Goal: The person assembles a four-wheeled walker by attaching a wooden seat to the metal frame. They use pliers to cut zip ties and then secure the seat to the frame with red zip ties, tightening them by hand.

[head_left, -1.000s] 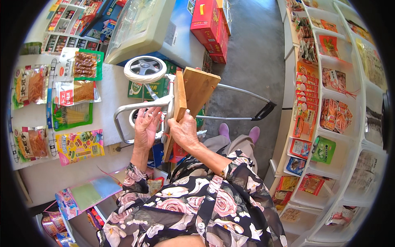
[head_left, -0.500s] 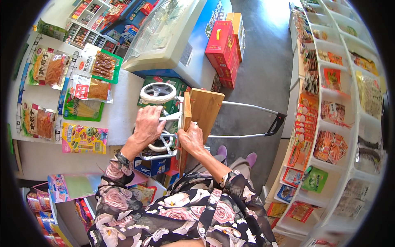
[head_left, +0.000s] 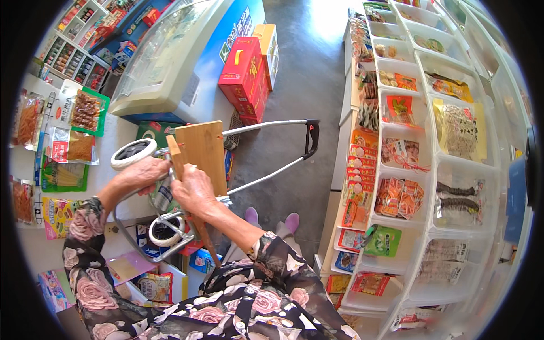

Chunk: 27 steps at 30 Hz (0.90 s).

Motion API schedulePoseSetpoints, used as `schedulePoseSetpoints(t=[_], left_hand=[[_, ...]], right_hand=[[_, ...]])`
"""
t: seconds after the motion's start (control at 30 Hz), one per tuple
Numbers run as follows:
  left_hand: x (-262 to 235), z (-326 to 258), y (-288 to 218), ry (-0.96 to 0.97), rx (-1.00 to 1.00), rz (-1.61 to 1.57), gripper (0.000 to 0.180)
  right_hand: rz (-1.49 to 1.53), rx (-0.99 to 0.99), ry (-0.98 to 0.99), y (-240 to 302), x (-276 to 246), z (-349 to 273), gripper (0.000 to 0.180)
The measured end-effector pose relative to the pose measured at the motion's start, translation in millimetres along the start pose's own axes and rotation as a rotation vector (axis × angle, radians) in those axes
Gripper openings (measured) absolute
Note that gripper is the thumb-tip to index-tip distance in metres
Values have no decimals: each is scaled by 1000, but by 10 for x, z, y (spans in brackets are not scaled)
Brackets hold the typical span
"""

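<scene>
Held in front of me is a two-wheeled hand cart of silver tubing with white-rimmed wheels. Its black handle end points away to the right over the floor. A wooden board and a narrower wooden strip stand crosswise against the frame. Between the wheels, near the upper wheel, my left hand is closed on the frame tubing, its fingertips partly hidden. My right hand grips the narrow wooden piece, thumb side up, a ring on one finger.
A white counter with packaged snacks lies at the left. Beyond it stand a chest freezer and red gift boxes. Grey floor runs between these and shelves of snack bins on the right. Packets sit in a low rack below the counter.
My view has swung right. The cart has tilted, its wheels spreading apart in view and the handle end rising. My left hand has moved from beside the upper wheel down onto the frame.
</scene>
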<state>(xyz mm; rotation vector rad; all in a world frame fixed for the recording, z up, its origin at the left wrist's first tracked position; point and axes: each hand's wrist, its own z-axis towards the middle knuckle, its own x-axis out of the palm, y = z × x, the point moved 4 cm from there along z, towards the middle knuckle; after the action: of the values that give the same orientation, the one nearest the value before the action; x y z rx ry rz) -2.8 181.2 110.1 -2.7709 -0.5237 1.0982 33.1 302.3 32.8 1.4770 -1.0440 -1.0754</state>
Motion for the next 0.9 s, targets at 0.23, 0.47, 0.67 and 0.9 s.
schedulePoseSetpoints(t=[0.23, 0.47, 0.67, 0.9], left_hand=[[145, 134, 123, -50, 6, -73, 41], [208, 153, 304, 26, 23, -243, 39], [310, 231, 368, 66, -15, -302, 37], [350, 372, 593, 81, -15, -219, 40]], right_hand=[[-153, -107, 99, -149, -164, -49, 40], [-350, 162, -184, -1046, -1093, -753, 34], [-176, 316, -529, -1347, -1991, -1367, 20], [-1078, -43, -799, -910, -3079, -1617, 21]])
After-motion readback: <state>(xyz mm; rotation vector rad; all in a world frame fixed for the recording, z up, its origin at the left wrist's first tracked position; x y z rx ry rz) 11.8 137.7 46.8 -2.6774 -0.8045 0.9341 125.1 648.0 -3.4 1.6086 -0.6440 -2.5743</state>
